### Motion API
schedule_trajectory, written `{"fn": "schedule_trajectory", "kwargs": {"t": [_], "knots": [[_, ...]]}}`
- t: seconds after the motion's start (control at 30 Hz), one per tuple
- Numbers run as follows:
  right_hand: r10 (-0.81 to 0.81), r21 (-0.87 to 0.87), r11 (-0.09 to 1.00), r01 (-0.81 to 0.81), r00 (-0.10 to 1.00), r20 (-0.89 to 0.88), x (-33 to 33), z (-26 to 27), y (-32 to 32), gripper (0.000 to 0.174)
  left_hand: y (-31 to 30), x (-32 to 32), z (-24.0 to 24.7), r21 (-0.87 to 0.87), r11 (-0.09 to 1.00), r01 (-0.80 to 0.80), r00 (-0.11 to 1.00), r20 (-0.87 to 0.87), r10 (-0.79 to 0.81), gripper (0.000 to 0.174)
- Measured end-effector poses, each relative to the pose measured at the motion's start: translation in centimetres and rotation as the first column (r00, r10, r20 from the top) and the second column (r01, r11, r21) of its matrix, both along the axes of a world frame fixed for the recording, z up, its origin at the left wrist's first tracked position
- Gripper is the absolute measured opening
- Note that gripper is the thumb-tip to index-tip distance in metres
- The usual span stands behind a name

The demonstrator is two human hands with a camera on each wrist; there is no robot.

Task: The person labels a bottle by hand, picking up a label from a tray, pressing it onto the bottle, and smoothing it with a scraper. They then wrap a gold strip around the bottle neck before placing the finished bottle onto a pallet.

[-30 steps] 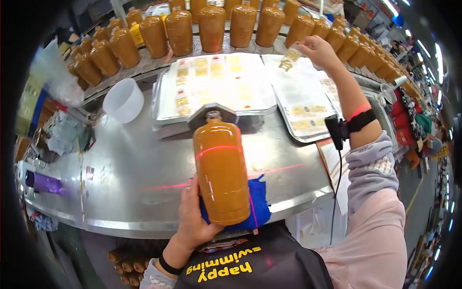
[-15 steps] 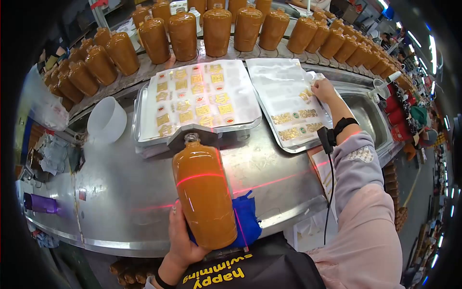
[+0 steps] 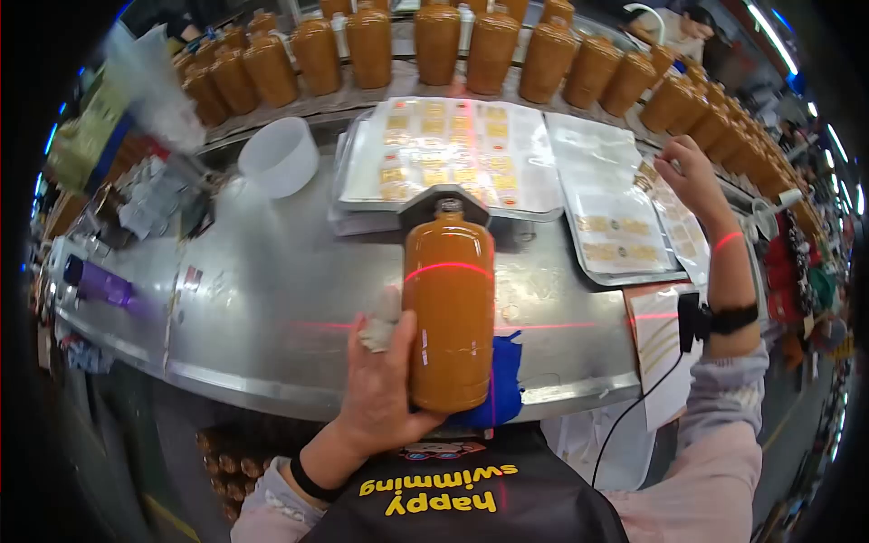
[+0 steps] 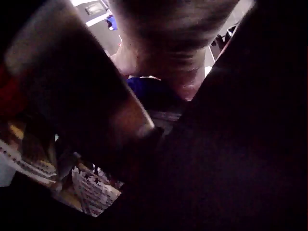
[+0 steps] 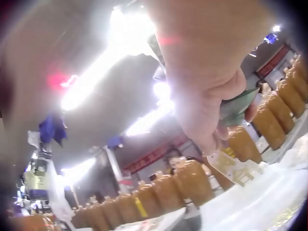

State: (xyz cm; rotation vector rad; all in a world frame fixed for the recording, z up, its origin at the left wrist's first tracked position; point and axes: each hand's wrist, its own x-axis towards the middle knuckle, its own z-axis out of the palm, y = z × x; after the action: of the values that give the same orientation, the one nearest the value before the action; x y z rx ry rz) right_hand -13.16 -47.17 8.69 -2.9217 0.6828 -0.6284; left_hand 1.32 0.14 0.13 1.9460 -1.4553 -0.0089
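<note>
A glossy brown bottle (image 3: 450, 317) lies with its neck in a notched metal rest (image 3: 444, 204) and its base end over a blue cloth (image 3: 507, 371). My left hand (image 3: 373, 398) holds it at the lower left, thumb by the base. A crumpled whitish wad (image 3: 376, 335) shows at those fingers. Over the right-hand tray, my right hand (image 3: 695, 176) pinches a clear decal with gold characters (image 5: 236, 168). A translucent green piece (image 5: 238, 109) is tucked in the same hand. The left wrist view is mostly dark.
Gold and red decals lie in rows on a white sheet (image 3: 358, 185) in a metal tray. Beside it is a second tray (image 3: 625, 277) with decal sheets. A white tub (image 3: 279, 158) stands at left; several brown bottles (image 3: 436, 45) line the back. A purple bottle (image 3: 100, 281) lies far left.
My right hand went down to the right-hand tray and has come up again with a decal. The whitish wad now shows at my left fingers. The head view has shifted.
</note>
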Motion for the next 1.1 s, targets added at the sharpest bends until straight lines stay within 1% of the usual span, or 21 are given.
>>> {"fn": "schedule_trajectory", "kwargs": {"t": [0.03,0.07,0.13,0.17,0.2,0.23,0.27,0.3,0.4,0.5,0.6,0.7,0.73,0.8,0.83,0.87,0.9,0.93,0.97,1.0,1.1], "knots": [[0.04,0.023,0.999,-0.041,0.999,0.019,0.4,1.1,2.4,0.014,0.0,0.0,-0.1,0.013,1.0,0.012,0.999,0.047,-0.013,0.105],[0.12,0.027,0.992,-0.121,0.992,0.035,0.7,2.0,4.6,0.013,0.2,0.0,-0.2,0.026,0.999,0.027,0.995,0.093,-0.029,0.106],[0.261,0.032,0.964,-0.263,0.963,0.067,1.1,3.5,9.2,0.013,0.5,0.3,-1.6,-0.007,0.999,0.045,0.997,0.057,-0.045,0.108],[0.241,0.104,0.963,-0.247,0.968,0.066,1.2,4.2,11.9,0.012,0.6,0.5,-2.2,-0.022,0.998,0.059,0.998,0.038,-0.058,0.109],[0.257,0.158,0.952,-0.262,0.965,0.051,1.3,5.0,14.0,0.012,0.9,0.8,-2.4,-0.027,0.996,0.086,0.996,-0.032,-0.086,0.109],[0.273,0.211,0.938,-0.274,0.961,0.035,1.3,5.4,15.7,0.013,1.1,0.7,-2.3,0.008,0.998,0.068,0.997,-0.037,-0.068,0.108],[0.3,0.209,0.929,-0.306,0.952,0.061,1.2,5.3,17.0,0.012,1.3,0.6,-2.2,0.042,0.998,0.052,0.998,-0.041,-0.05,0.108],[0.325,0.205,0.919,-0.336,0.942,0.087,1.1,5.2,18.2,0.011,1.3,0.5,-2.1,0.076,0.996,0.038,0.998,-0.044,-0.035,0.107],[0.38,0.231,0.886,-0.402,0.915,0.136,1.2,5.0,21.1,0.01,0.5,-0.5,-0.1,-0.041,0.999,-0.024,0.999,0.023,0.025,0.11],[0.446,0.228,0.85,-0.475,0.879,0.167,1.3,4.8,22.6,0.009,0.1,0.1,-1.6,-0.087,0.994,0.063,0.998,0.006,-0.063,0.115],[0.527,0.207,0.8,-0.563,0.825,0.204,1.2,5.4,23.8,0.009,0.1,0.8,-3.1,-0.117,0.987,0.114,0.979,-0.153,-0.131,0.116],[0.61,0.235,0.719,-0.655,0.755,0.24,2.0,7.1,24.3,0.009,0.2,1.0,-2.6,-0.134,0.979,0.155,0.965,-0.19,-0.179,0.111],[0.592,0.296,0.714,-0.635,0.773,0.229,2.4,7.4,24.5,0.01,0.3,1.3,-2.5,-0.16,0.969,0.188,0.932,-0.283,-0.227,0.108],[0.593,0.321,0.689,-0.65,0.76,0.267,4.1,5.9,24.3,0.011,0.7,2.0,-2.3,-0.219,0.944,0.248,0.83,-0.454,-0.324,0.1],[0.591,0.335,0.675,-0.657,0.754,0.286,5.0,4.7,24.2,0.012,0.2,2.1,-2.1,-0.3,0.937,0.178,0.732,-0.597,-0.33,0.097],[0.567,0.359,0.691,-0.627,0.778,0.269,5.7,3.6,24.1,0.015,-0.6,2.1,-1.7,-0.364,0.927,0.09,0.607,-0.718,-0.34,0.094],[0.544,0.395,0.691,-0.605,0.796,0.266,6.4,2.5,24.0,0.015,-1.4,2.1,-1.3,-0.409,0.913,-0.012,0.461,-0.812,-0.358,0.091],[0.522,0.428,0.691,-0.582,0.812,0.262,7.0,1.5,23.9,0.014,-2.2,2.0,-0.5,-0.417,0.908,-0.042,0.342,-0.86,-0.379,0.086],[0.498,0.46,0.691,-0.558,0.828,0.258,7.6,0.5,23.8,0.014,-2.9,2.1,-0.1,-0.403,0.914,-0.042,0.367,-0.857,-0.361,0.086],[0.483,0.458,0.686,-0.566,0.824,0.295,8.1,-0.4,23.6,0.015,-3.5,2.2,0.2,-0.388,0.921,-0.04,0.391,-0.854,-0.343,0.087],[0.475,0.472,0.692,-0.546,0.837,0.272,8.7,-1.5,23.3,0.013,-4.5,1.9,0.1,-0.359,0.932,-0.052,0.474,-0.83,-0.294,0.088]]}}
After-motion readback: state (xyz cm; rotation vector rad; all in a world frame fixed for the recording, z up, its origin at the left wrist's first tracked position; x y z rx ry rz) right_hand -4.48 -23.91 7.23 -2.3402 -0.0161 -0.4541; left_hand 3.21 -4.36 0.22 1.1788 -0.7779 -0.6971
